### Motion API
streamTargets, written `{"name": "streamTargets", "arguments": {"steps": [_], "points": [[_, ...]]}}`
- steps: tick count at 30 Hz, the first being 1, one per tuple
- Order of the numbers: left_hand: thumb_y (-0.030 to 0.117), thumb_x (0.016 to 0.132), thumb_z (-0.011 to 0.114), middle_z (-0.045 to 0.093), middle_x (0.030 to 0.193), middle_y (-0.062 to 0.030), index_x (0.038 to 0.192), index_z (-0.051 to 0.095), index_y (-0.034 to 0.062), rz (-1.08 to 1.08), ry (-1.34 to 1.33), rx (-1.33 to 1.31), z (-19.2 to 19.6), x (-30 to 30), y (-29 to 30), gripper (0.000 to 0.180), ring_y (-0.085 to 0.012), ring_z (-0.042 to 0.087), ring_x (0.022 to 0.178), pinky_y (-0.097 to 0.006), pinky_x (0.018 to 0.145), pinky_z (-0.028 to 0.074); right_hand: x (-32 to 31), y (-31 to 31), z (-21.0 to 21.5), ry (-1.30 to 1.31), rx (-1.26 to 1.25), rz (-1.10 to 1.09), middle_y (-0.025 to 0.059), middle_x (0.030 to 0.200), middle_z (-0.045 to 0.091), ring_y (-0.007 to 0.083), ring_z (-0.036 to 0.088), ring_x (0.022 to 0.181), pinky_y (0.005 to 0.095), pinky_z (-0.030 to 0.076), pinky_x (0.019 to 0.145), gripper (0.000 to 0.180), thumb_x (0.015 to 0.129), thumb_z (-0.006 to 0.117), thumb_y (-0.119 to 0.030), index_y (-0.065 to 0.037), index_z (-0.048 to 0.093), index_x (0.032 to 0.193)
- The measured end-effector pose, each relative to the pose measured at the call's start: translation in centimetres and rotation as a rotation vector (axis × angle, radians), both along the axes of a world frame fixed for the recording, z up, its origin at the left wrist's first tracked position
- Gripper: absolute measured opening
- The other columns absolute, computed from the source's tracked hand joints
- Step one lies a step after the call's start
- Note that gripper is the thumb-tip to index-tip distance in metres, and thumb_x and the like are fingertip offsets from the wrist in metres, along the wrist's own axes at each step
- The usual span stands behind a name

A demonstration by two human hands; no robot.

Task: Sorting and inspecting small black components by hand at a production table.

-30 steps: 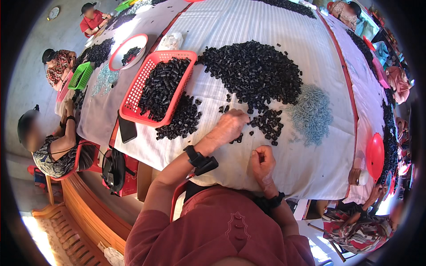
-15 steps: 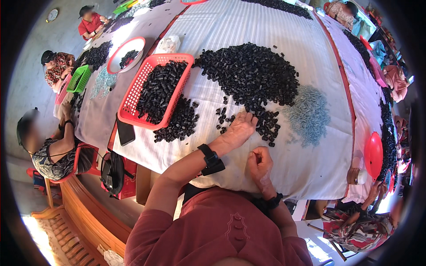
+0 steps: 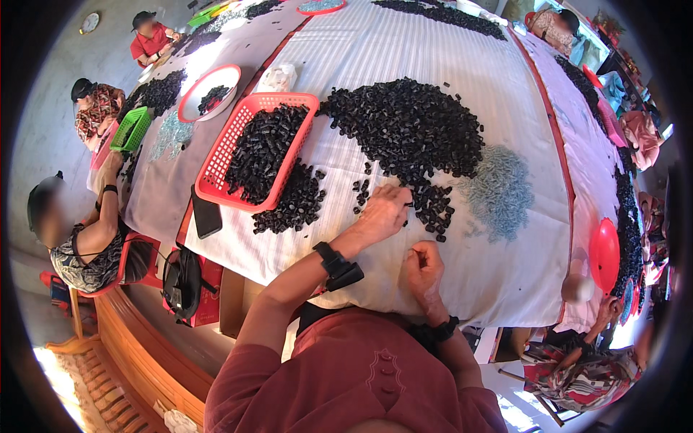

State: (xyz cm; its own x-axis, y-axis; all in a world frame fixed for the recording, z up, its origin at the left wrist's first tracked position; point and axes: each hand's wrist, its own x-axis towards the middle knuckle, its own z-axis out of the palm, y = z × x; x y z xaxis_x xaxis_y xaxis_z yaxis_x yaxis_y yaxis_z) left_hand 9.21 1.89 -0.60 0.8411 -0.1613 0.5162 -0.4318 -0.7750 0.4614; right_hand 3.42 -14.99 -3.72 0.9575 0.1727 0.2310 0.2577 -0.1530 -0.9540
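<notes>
My left hand (image 3: 386, 211) is at the near edge of a scatter of small black cylindrical pieces (image 3: 433, 206), its fingers curled. A small black piece (image 3: 408, 205) shows at its fingertips. My right hand (image 3: 424, 268) rests closer to me over the white cloth, thumb and fingers closed; whatever they hold is hidden. Beyond my hands spreads a large heap of the same black pieces (image 3: 408, 126). Right of it lies a heap of tiny pale blue pieces (image 3: 499, 193).
A red plastic basket (image 3: 206, 189) full of black pieces stands at left, loose ones beside it. A dark phone (image 3: 207, 216) lies at the table's edge. Behind are a crumpled white bag (image 3: 277, 78) and a red-rimmed basin (image 3: 189, 108). Other people sit along tables on both sides.
My left hand has drawn back slightly toward me and left, and a black piece now shows at its fingertips. My right hand has barely moved.
</notes>
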Motion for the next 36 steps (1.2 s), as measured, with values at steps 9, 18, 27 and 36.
{"name": "streamTargets", "arguments": {"steps": [9,18,27,36], "points": [[0.012,0.091,0.054,0.06,0.085,-0.0042,0.1,0.056,0.0032,-0.367,0.817,-1.429,1.3,-7.0,2.2,0.013,-0.013,0.057,0.076,-0.028,0.068,0.048,0.6,-0.4,4.5,0.252,0.289,0.134,-0.0002,0.075,0.052,0.0044,0.048,0.059,0.0193,0.041,0.051,0.008,0.083,0.055,0.003,-0.002,0.052,0.089],[0.012,0.09,0.054,0.06,0.08,-0.004,0.099,0.058,0.0029,-0.319,0.902,-1.477,0.2,-9.4,1.2,0.013,-0.011,0.057,0.07,-0.025,0.065,0.049,0.3,0.5,4.8,0.369,0.315,0.307,-0.0003,0.072,0.052,0.0044,0.049,0.058,0.019,0.041,0.051,0.007,0.083,0.057,0.002,-0.002,0.052,0.087],[0.012,0.09,0.056,0.061,0.082,-0.0046,0.099,0.057,0.0017,-0.369,0.882,-1.436,-0.3,-9.8,1.1,0.014,-0.0116,0.058,0.073,-0.026,0.068,0.049,-0.3,0.5,4.9,0.238,0.175,0.321,-0.0015,0.074,0.051,0.0029,0.047,0.062,0.0176,0.039,0.056,0.008,0.083,0.058,0.003,-0.002,0.053,0.088],[0.009,0.091,0.054,0.061,0.081,-0.0056,0.099,0.057,0.001,-0.367,0.819,-1.341,-0.6,-10.0,1.0,0.012,-0.0112,0.058,0.073,-0.026,0.069,0.049,-0.2,0.2,5.2,0.282,0.04,0.348,-0.0011,0.071,0.054,0.0031,0.047,0.063,0.0193,0.04,0.056,0.008,0.083,0.062,-0.004,-0.001,0.054,0.083]]}}
